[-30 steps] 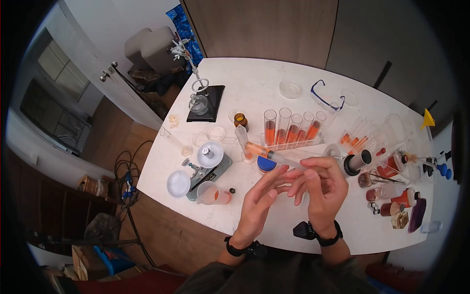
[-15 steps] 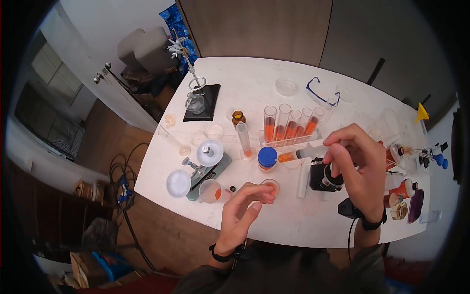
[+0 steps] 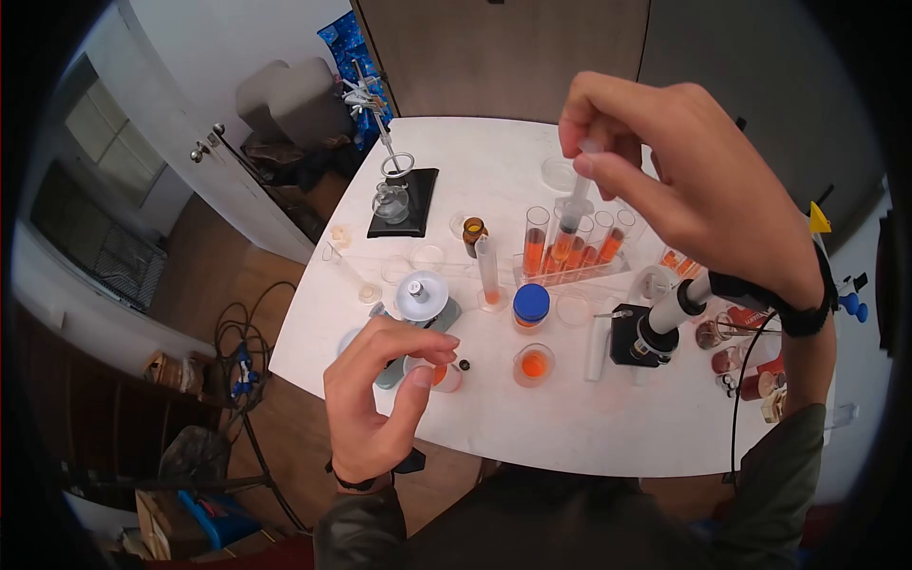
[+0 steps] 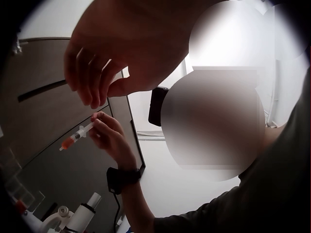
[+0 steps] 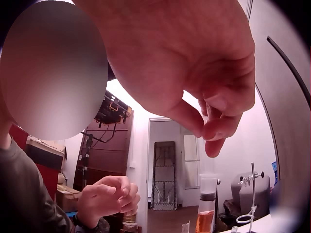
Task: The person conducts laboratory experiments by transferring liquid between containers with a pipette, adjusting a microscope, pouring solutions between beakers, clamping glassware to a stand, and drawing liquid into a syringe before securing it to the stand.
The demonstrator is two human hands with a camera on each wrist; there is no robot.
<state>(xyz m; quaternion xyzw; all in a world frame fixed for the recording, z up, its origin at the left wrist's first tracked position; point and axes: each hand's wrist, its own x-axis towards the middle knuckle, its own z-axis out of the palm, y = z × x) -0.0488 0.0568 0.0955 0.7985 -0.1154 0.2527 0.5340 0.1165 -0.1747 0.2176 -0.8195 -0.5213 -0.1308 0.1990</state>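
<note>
My right hand (image 3: 679,157) pinches the plunger end of a syringe (image 3: 575,207) between thumb and fingers, high over the back of the table. The syringe points downward with its tip in front of the test tubes (image 3: 535,237), and the right wrist view shows orange liquid in its barrel (image 5: 206,221). Several of those tubes stand in a clear rack (image 3: 570,274) with orange liquid in them. My left hand (image 3: 380,399) hovers with loosely bent fingers, holding nothing. It overlaps the balance (image 3: 420,296) and a plastic beaker (image 3: 446,378) in the head view.
A small beaker of orange liquid (image 3: 533,367) stands before a blue-lidded jar (image 3: 531,304). Nearby are a measuring cylinder (image 3: 487,271), brown bottle (image 3: 474,236) and microscope (image 3: 655,332). A ring stand (image 3: 404,204) is back left; jars (image 3: 758,385) crowd the right.
Both hands were together at the syringe, then parted. My right hand has carried it up and away from me, turning it tip down. My left hand has moved left from the small beaker.
</note>
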